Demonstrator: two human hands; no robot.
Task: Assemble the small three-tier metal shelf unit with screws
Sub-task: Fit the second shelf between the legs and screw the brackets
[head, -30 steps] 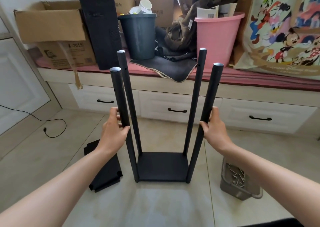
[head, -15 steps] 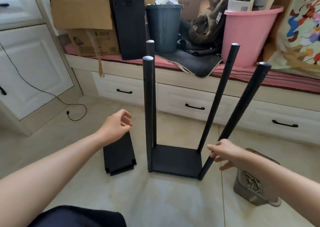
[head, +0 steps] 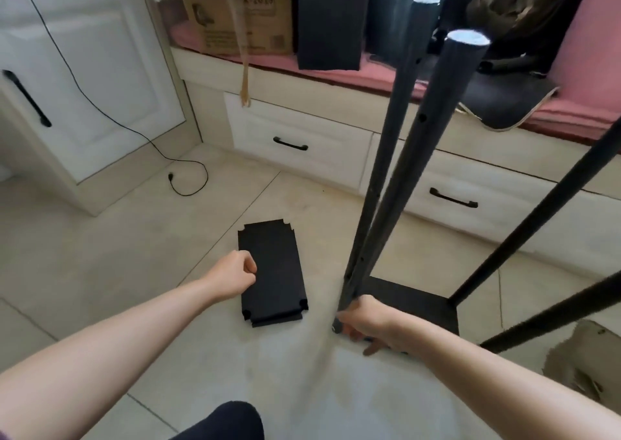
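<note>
Left hand (head: 235,276) curled empty over stiff, likely light panel (head: 271,273); right hand (head: 368,322) gripping frame (head: 411,302) base; best lifted by edges.

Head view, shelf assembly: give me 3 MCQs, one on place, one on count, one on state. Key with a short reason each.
1. Where does the loose shelf panel lie?
A. flat on the floor, left of the frame
B. on the pink cushion
C. inside the cardboard box

2. How many posts rise from the bottom shelf?
A. two
B. four
C. six

3. What is the right hand doing?
A. resting flat on the floor, apart from the frame
B. lifting the loose panel
C. holding the frame at the foot of the near-left post

Key:
1 A: the panel lies on the tiles beside the left hand, apart from the frame.
2 B: two posts stand close together at centre, and two more slant off to the right.
3 C: its fingers wrap the bottom corner by the post's foot.
</note>
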